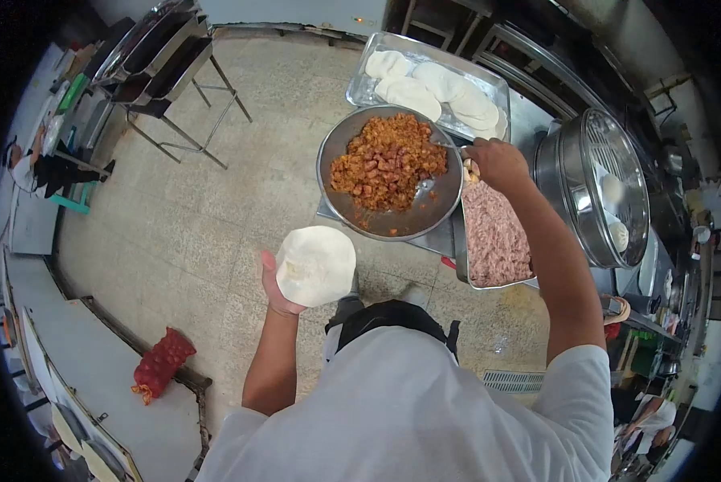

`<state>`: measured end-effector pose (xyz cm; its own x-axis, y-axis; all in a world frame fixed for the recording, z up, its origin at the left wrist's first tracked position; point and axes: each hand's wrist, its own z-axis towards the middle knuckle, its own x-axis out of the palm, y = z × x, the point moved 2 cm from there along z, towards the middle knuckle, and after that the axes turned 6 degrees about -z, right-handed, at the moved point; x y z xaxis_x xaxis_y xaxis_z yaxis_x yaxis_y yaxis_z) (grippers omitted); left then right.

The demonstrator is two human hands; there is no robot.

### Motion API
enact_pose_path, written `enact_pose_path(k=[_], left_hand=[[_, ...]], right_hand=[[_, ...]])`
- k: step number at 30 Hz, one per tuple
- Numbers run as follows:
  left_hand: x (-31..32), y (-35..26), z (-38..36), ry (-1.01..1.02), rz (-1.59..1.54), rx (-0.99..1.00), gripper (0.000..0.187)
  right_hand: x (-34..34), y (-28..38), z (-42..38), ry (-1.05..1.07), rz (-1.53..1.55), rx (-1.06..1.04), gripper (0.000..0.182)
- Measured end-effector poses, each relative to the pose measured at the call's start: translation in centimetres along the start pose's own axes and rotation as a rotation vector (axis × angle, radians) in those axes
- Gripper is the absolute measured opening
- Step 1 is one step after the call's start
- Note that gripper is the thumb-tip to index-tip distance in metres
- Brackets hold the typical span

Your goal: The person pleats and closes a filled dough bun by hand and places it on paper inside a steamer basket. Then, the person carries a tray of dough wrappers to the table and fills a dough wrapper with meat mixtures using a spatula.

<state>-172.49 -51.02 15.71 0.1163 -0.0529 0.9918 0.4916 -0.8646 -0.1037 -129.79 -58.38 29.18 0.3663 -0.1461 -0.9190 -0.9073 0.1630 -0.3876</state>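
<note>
A round, flat dough wrapper (318, 269) rests on my left hand (272, 283), covering most of the palm, with the thumb showing at its left edge. My right hand (498, 165) is closed on the thin metal handle of a spoon (449, 145) at the right rim of a steel bowl (338, 210). In the bowl is an orange-brown chopped filling (388, 157) with redder chunks in its middle. Just below my right hand, a metal tray holds pale pink ground meat (495, 233). The spoon's far end is hard to make out.
Behind the bowl, a metal tray (362, 87) holds several dough rounds (457, 92). A steel steamer (569, 173) with pale buns stands at right. A red net sack (163, 363) lies at lower left, a metal stand (191, 149) farther off. Other people appear at the far edges.
</note>
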Motion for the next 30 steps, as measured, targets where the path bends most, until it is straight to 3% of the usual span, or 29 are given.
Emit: enact_pose_path(k=[5, 8, 12, 17, 21, 30], left_hand=[[-0.2, 2.3, -1.1, -0.059, -0.016, 0.022, 0.100], [-0.7, 4.1, -1.6, -0.073, -0.040, 0.030, 0.098], [-1.9, 6.5, -1.9, -0.128, -0.010, 0.070, 0.098], [-1.1, 10.0, -1.9, -0.219, -0.001, 0.154, 0.095], [-0.6, 12.4, -1.2, -0.154, -0.126, 0.151, 0.087], [-0.3, 13.6, 2.2, -0.304, -0.004, 0.295, 0.072]], right_hand=[[-1.1, -1.0, -1.6, 0.148, 0.012, -0.201, 0.023], [0.2, 0.1, -3.1, 0.226, 0.040, -0.112, 0.026], [0.4, 2.2, -6.3, 0.110, 0.172, -0.211, 0.028], [-0.2, 1.6, -7.3, 0.035, 0.144, -0.110, 0.027], [1.6, 1.7, -6.4, -0.076, 0.332, -0.222, 0.029], [3.0, 4.7, -6.7, -0.014, 0.385, -0.251, 0.030]])
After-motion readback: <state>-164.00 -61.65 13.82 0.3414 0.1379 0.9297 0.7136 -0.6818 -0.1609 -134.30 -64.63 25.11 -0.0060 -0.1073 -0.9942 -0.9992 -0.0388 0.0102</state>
